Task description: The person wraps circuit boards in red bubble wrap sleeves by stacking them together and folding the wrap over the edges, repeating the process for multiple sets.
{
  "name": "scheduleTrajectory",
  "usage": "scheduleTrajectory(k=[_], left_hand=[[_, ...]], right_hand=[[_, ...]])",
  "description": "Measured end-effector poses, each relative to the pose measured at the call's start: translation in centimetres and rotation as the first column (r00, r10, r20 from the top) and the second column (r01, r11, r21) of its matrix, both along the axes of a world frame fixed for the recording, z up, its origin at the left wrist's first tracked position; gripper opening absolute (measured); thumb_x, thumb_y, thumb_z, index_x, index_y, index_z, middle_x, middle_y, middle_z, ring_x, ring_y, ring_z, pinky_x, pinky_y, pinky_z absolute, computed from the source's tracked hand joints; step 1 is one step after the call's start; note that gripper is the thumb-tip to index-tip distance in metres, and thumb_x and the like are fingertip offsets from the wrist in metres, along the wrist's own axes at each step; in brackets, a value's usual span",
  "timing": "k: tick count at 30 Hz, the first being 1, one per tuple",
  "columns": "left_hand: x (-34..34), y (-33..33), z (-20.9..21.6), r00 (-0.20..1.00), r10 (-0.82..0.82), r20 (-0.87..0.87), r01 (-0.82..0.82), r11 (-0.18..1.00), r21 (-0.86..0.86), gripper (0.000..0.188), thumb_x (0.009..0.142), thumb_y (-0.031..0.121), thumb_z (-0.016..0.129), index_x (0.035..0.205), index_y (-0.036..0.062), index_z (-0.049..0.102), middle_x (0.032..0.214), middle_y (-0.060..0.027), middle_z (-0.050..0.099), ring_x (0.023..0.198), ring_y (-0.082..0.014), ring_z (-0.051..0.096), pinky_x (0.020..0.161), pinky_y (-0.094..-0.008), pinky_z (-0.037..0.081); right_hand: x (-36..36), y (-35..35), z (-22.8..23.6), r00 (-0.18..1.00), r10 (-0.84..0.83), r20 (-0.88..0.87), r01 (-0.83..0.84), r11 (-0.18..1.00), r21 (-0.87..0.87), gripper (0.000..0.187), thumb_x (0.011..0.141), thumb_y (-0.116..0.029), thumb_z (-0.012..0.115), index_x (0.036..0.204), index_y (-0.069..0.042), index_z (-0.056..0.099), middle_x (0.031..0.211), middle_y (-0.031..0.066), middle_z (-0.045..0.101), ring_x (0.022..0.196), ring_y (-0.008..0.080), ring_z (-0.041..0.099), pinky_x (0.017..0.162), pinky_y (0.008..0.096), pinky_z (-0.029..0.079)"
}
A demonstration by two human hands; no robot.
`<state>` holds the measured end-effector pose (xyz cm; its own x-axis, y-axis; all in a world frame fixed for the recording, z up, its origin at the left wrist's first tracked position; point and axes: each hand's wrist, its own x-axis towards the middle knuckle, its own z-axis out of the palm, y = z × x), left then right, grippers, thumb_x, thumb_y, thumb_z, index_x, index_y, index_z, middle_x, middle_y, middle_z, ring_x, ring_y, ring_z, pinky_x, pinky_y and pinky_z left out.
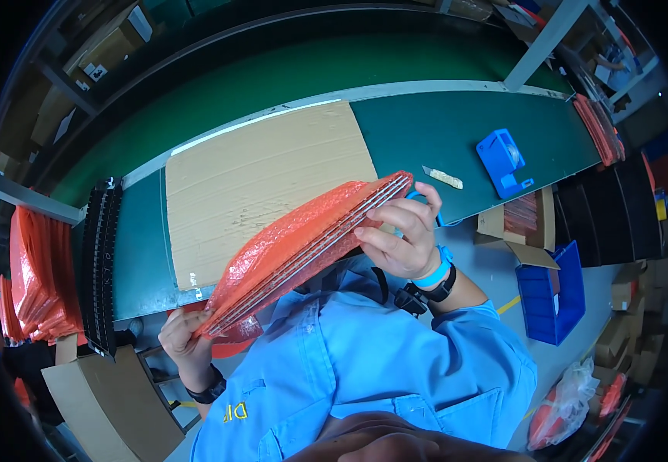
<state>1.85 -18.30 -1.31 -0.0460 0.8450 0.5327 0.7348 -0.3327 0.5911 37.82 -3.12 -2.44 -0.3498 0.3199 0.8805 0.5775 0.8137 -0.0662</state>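
Red bubble-wrap bundle [292, 242], left hand [182, 334] and right hand [407, 242] clamped on its opposite ends, slants at the near side of the cardboard sheet [265, 173]

bag [292, 229] red-org | cdbd [268, 169] tan | tbl [426, 123] dk-grn | shirt [403, 346] lt-blu

On the table [420, 123], the cardboard sheet [265, 173] lies behind the pouch [284, 245], left of the knife [445, 178] and tape dispenser [495, 160].
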Motion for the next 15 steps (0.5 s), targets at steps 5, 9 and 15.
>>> scheduleTrajectory(k=[5,9,15], left_hand=[[0.0,0.0,0.0,1.000,0.011,-0.009,-0.011,1.000,-0.005,0.026,0.061,0.016,0.087,0.077,0.0010,0.073,0.074,-0.0092,0.072,0.059,-0.0186,0.061,0.058,-0.0289,0.041],[0.1,0.2,-0.2,1.000,0.006,0.023,-0.007,1.000,0.025,0.026,0.062,0.017,0.088,0.076,0.0015,0.072,0.073,-0.0087,0.072,0.059,-0.0180,0.061,0.058,-0.0293,0.040],[0.1,0.2,0.0,1.000,0.003,0.021,-0.003,1.000,0.003,0.024,0.063,0.016,0.088,0.075,0.0020,0.072,0.073,-0.0089,0.072,0.060,-0.0187,0.061,0.059,-0.0295,0.040]], right_hand=[[0.5,0.2,0.1,0.998,-0.062,-0.032,0.062,0.998,-0.018,0.036,0.061,-0.012,0.083,0.091,-0.025,0.070,0.104,-0.0039,0.063,0.098,0.0181,0.058,0.109,0.0508,0.031],[1.1,0.5,-0.1,0.997,-0.073,-0.022,0.073,0.997,-0.004,0.034,0.062,-0.016,0.083,0.094,-0.024,0.072,0.106,-0.0045,0.064,0.100,0.0178,0.057,0.108,0.0529,0.030],[1.3,0.5,-0.1,0.997,-0.074,0.002,0.074,0.997,0.017,0.033,0.062,-0.018,0.083,0.092,-0.024,0.072,0.106,-0.0055,0.065,0.101,0.0177,0.056,0.108,0.0539,0.030]])
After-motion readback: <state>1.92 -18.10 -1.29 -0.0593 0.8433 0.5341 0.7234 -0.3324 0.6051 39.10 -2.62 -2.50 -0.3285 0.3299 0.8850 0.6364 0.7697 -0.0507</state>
